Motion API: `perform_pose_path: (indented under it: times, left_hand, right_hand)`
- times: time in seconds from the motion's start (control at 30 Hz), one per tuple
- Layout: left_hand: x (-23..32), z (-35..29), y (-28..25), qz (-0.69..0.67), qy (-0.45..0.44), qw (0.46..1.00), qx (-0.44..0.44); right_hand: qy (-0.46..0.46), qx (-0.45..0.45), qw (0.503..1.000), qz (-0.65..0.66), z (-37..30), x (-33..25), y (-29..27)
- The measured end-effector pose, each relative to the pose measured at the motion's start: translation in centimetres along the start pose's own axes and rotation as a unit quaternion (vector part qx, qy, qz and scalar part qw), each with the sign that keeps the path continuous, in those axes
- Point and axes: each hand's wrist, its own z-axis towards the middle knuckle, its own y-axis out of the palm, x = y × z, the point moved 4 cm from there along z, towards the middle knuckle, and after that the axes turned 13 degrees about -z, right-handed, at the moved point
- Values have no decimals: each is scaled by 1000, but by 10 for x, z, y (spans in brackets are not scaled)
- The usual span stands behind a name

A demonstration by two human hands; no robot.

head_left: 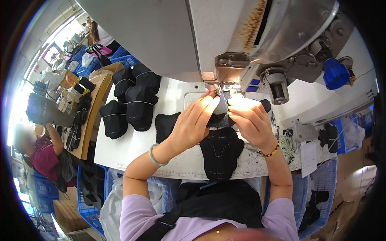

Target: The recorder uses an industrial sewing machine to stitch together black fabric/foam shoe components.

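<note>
Both my hands hold a black fabric piece under the needle of a grey-white sewing machine. My left hand, with a pale green bangle on the wrist, pinches the piece from the left. My right hand, wearing a beaded bracelet, grips it from the right. A lamp on the machine lights the fingers brightly. Just below the hands a finished black stitched piece lies on the white table, hanging over its front edge.
Stacks of bundled black pieces sit at the table's left, and one flat piece lies near my left wrist. Blue crates stand on the floor at left. Another person works at a machine far left. A blue thread cone sits right.
</note>
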Motion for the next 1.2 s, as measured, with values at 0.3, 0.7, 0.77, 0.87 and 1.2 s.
perform_pose_path:
  times: [0.3,0.7,0.77,0.87,1.2]
  left_hand:
    - [-18,-1,2,-30,12,999,20]
    - [-34,2,4,15,53,997,47]
    - [-36,1,3,18,49,998,42]
    - [-39,1,3,27,48,998,32]
    - [-98,-5,-4,-219,-212,951,51]
  right_hand:
    - [20,-12,999,-34,3,0,6]
    - [92,-33,994,-53,8,-1,9]
    - [96,-34,993,-64,8,-2,9]
    - [103,-13,991,-82,9,-3,11]
    - [111,8,989,-100,9,-5,12]
